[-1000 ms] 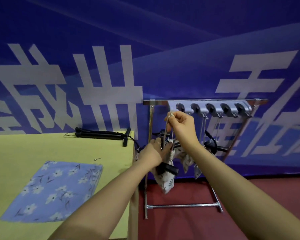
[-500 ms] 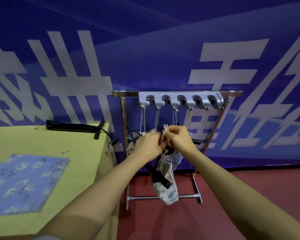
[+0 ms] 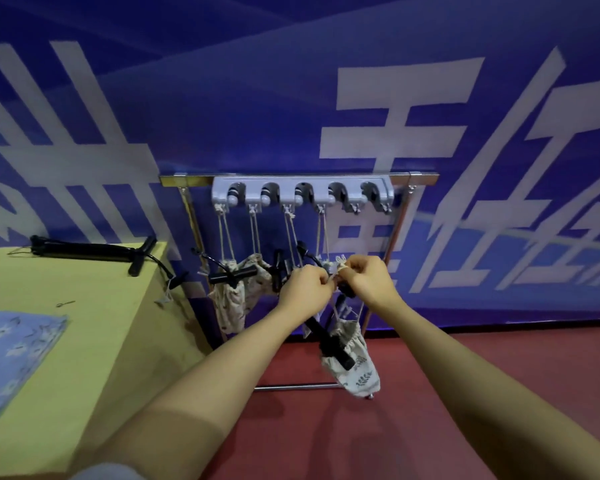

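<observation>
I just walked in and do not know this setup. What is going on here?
A person stands at a metal rack with a grey hook strip. The left hand and the right hand both pinch the drawstring of a leaf-print pouch, which hangs below them with a black tool sticking out. Other pouches hang by cords from the hooks; the rightmost hook looks free. A floral cloth lies on the yellow table.

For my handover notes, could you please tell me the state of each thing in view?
Left hand, pinching the drawstring.
Right hand, pinching the drawstring.
Held pouch, hanging below the hands, black handle sticking out.
Leftmost pouch, hanging from the hook bar.
Black pump, lying on the table.
Blue cloth, folded flat.
</observation>
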{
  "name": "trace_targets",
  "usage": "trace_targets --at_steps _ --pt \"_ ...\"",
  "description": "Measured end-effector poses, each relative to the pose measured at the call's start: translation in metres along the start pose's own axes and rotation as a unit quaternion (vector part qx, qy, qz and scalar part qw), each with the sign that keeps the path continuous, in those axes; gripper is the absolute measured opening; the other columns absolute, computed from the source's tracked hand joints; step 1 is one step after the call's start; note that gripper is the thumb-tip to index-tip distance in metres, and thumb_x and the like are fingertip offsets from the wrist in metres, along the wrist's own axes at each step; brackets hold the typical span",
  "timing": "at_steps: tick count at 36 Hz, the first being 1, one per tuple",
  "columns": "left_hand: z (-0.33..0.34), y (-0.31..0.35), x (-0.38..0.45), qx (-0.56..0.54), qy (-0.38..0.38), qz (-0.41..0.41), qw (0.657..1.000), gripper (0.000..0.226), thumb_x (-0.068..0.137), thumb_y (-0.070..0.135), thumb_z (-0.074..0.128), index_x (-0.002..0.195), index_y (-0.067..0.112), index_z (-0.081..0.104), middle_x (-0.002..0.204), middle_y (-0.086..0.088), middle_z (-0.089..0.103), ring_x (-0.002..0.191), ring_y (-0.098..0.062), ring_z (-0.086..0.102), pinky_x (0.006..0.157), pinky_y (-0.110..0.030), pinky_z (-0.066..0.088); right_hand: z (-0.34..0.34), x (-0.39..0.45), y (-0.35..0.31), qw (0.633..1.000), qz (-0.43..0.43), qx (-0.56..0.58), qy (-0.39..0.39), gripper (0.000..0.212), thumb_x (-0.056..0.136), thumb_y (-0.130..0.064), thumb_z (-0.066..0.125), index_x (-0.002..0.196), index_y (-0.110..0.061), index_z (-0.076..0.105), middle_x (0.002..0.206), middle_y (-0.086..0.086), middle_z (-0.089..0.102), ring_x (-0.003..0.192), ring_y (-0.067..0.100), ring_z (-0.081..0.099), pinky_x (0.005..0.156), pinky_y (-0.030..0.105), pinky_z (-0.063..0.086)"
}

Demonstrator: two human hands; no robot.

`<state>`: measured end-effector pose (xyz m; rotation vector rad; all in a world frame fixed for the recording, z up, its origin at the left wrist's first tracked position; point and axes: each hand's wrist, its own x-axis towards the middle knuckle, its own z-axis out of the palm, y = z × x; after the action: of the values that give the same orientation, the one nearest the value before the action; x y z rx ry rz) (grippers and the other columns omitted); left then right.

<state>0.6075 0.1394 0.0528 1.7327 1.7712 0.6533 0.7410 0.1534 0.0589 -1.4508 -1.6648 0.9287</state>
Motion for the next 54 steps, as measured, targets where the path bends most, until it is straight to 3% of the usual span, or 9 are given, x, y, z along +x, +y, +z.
trace_targets --at_steps 5,13,18,26,29,34,43,48,54 --pt "0.012 0.018 0.025 -0.047 0.029 -0.011 0.998 0.030 0.084 0.019 0.057 0.058 0.003 0.057 0.065 -0.022 0.060 0.063 -0.032 0.054 0.063 -0.038 0.049 -0.021 0.014 0.011 0.992 -0.016 -0.127 0.007 0.038 0.084 -0.015 0.052 0.053 -0.018 0.031 0.048 -0.002 0.036 0.051 0.017 0.030 0.052 0.030 0.025" --pt "0.025 0.036 0.068 -0.097 0.044 0.007 0.994 0.024 0.092 0.020 0.056 0.070 0.011 0.056 0.065 -0.006 0.057 0.063 -0.021 0.051 0.057 -0.028 0.035 -0.044 0.060 0.027 0.999 -0.007 -0.046 0.012 0.029 0.088 -0.012 0.053 0.063 -0.018 0.041 0.053 -0.003 0.038 0.052 0.014 0.033 0.056 0.032 0.032" --pt "0.021 0.041 0.104 -0.150 0.050 0.005 0.987 0.018 0.091 0.019 0.058 0.074 0.014 0.061 0.077 -0.010 0.071 0.077 -0.024 0.068 0.074 -0.037 0.055 -0.043 0.089 0.024 0.999 -0.018 0.021 0.026 0.019 0.090 -0.006 0.052 0.072 -0.006 0.046 0.057 -0.002 0.038 0.052 0.009 0.032 0.054 0.022 0.030" --pt "0.019 0.044 0.169 -0.161 0.038 0.000 0.986 0.024 0.091 0.024 0.059 0.077 0.006 0.066 0.075 -0.013 0.071 0.073 -0.026 0.070 0.073 -0.043 0.058 -0.036 0.146 0.039 0.994 -0.005 -0.060 0.097 0.012 0.098 -0.020 0.047 0.088 -0.016 0.052 0.063 -0.006 0.049 0.057 0.013 0.045 0.057 0.038 0.040" --pt "0.024 0.046 0.185 -0.139 0.051 -0.003 0.989 0.024 0.093 0.022 0.055 0.080 0.005 0.066 0.077 -0.011 0.070 0.074 -0.026 0.068 0.073 -0.041 0.057 -0.030 0.162 0.044 0.988 0.012 -0.099 0.120 0.012 0.099 -0.019 0.046 0.092 -0.013 0.053 0.068 -0.005 0.052 0.058 0.015 0.048 0.057 0.041 0.043" --pt "0.035 0.037 0.199 -0.084 0.031 -0.026 0.996 0.027 0.095 0.021 0.052 0.071 0.011 0.057 0.074 -0.010 0.064 0.074 -0.028 0.064 0.065 -0.037 0.053 -0.023 0.175 0.059 0.978 0.050 -0.175 0.102 0.013 0.097 -0.010 0.042 0.085 -0.014 0.047 0.062 -0.002 0.044 0.052 0.014 0.036 0.048 0.030 0.022" --pt "0.044 0.029 0.197 -0.016 -0.027 0.000 1.000 0.025 0.095 0.012 0.045 0.072 0.008 0.056 0.080 -0.018 0.063 0.079 -0.035 0.063 0.067 -0.042 0.050 -0.009 0.173 0.070 0.976 0.101 -0.167 0.095 0.010 0.097 -0.015 0.043 0.093 -0.013 0.052 0.062 -0.002 0.046 0.050 0.013 0.037 0.046 0.027 0.023" --pt "0.039 0.030 0.190 -0.020 -0.029 0.008 0.999 0.020 0.095 0.013 0.044 0.093 0.008 0.063 0.091 -0.016 0.067 0.085 -0.034 0.062 0.074 -0.045 0.055 -0.011 0.160 0.066 0.972 0.130 -0.173 0.094 0.015 0.097 -0.020 0.046 0.100 -0.010 0.056 0.083 0.003 0.058 0.069 0.022 0.054 0.053 0.027 0.035" --pt "0.019 0.028 0.162 0.002 0.004 0.006 1.000 0.021 0.095 0.015 0.041 0.098 0.011 0.062 0.096 -0.010 0.065 0.086 -0.029 0.061 0.068 -0.037 0.051 -0.008 0.133 0.060 0.983 0.101 -0.146 0.057 0.024 0.093 -0.032 0.052 0.074 -0.018 0.055 0.071 0.003 0.062 0.071 0.024 0.060 0.065 0.037 0.049"
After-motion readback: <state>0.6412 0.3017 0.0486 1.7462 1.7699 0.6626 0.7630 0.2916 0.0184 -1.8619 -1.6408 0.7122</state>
